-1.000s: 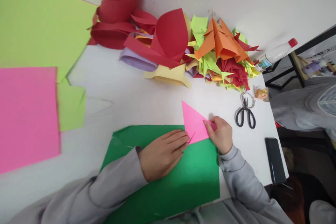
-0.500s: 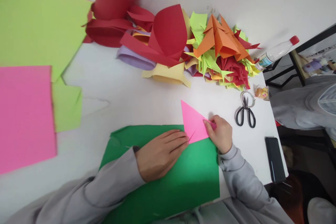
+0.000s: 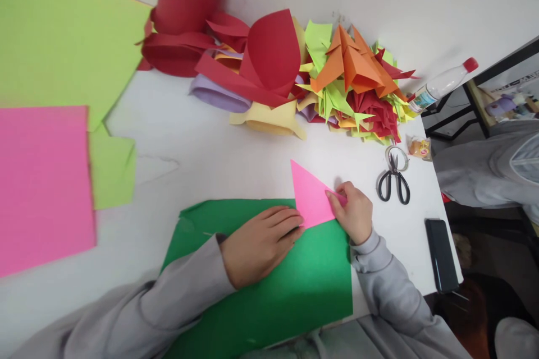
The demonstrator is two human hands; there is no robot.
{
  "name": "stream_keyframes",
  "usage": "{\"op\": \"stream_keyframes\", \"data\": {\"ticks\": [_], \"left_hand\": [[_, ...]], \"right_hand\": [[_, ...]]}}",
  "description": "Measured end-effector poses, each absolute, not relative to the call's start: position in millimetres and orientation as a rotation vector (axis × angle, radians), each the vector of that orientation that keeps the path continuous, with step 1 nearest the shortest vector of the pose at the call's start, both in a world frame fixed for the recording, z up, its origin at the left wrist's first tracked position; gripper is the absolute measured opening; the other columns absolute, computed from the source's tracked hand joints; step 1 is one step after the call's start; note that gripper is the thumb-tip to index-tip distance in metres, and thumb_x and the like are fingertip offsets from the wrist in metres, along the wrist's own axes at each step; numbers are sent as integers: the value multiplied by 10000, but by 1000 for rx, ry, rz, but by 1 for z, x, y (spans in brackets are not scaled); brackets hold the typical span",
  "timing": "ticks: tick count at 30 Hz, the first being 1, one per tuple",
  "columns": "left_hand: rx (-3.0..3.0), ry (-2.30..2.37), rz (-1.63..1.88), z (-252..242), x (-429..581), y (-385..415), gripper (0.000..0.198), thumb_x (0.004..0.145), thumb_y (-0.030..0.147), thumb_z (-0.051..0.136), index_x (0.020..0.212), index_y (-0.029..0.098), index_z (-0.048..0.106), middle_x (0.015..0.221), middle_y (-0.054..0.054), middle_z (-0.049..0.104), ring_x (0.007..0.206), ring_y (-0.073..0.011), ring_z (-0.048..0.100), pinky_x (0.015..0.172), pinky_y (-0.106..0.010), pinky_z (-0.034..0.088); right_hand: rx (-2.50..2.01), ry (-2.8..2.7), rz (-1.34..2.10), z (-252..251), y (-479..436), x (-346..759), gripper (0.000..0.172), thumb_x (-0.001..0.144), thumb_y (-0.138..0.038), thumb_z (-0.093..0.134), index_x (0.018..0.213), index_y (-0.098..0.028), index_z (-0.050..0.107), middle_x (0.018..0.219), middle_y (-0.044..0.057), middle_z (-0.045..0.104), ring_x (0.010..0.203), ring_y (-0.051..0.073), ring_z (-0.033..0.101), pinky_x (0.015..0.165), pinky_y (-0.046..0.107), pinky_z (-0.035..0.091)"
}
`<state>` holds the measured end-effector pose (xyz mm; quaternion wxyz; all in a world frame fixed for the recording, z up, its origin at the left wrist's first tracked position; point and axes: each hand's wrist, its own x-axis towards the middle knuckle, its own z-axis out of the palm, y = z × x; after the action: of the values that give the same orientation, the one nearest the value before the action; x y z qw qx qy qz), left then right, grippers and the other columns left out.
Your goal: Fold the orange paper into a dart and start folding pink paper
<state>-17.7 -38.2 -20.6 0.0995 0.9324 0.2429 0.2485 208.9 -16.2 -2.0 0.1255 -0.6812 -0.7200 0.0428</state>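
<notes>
A folded pink paper (image 3: 311,196) lies partly over the top edge of a green sheet (image 3: 311,275), one point aimed away from me. My right hand (image 3: 352,210) pinches its right corner between thumb and fingers. My left hand (image 3: 263,247) rests flat on the green sheet, fingers together and stretched out, with the fingertips on the pink paper's lower left corner. The fingertips cover that corner.
Folded and curled papers (image 3: 273,56) pile up at the back. Scissors (image 3: 393,179), a wrapped snack (image 3: 419,147), a bottle (image 3: 442,85) and a black phone (image 3: 441,255) are at the right. Large pink (image 3: 42,185) and lime sheets (image 3: 63,39) lie left.
The left fingertips have shifted slightly over the pink paper's lower left corner, covering the crease seen there before. My right hand keeps its pinch.
</notes>
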Motion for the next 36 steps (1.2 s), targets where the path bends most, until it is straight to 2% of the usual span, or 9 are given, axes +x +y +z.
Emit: {"op": "stream_keyframes", "data": {"ticks": [9,12,17,27,36], "left_hand": [[2549,592,773,-22,-30,-35,253,889,157,428,997,170,657,1174,-126,635,1196,-239,517,1028,-449,421],[2537,590,776,-24,-30,-35,250,879,159,443,1017,175,651,1166,-122,639,1194,-242,515,1023,-453,421],[2591,647,730,-24,-24,-36,336,894,180,429,1189,150,588,1171,-116,649,1147,-251,542,990,-452,438],[2653,668,718,-22,-24,-35,291,912,181,417,1107,124,626,1136,-119,677,1128,-220,574,995,-393,445],[2623,625,760,-26,-27,-34,308,888,145,405,1098,110,628,1123,-140,676,1149,-229,563,1007,-406,445]], "right_hand": [[-1992,-2121,115,-1,-16,208,281,897,-463,521,806,-203,577,698,12,652,669,154,609,595,237,337],[-1993,-2124,107,-1,-16,208,278,897,-461,525,806,-203,578,695,8,649,663,151,607,592,237,335],[-1996,-2127,104,0,-16,208,269,899,-453,528,810,-204,576,695,8,647,665,150,605,591,236,333],[-2015,-2140,90,0,-15,207,253,902,-437,528,814,-206,583,682,4,637,651,147,593,576,237,318],[-1997,-2155,66,-2,-16,208,251,907,-436,521,825,-206,579,684,1,634,654,147,592,574,238,312]]}}
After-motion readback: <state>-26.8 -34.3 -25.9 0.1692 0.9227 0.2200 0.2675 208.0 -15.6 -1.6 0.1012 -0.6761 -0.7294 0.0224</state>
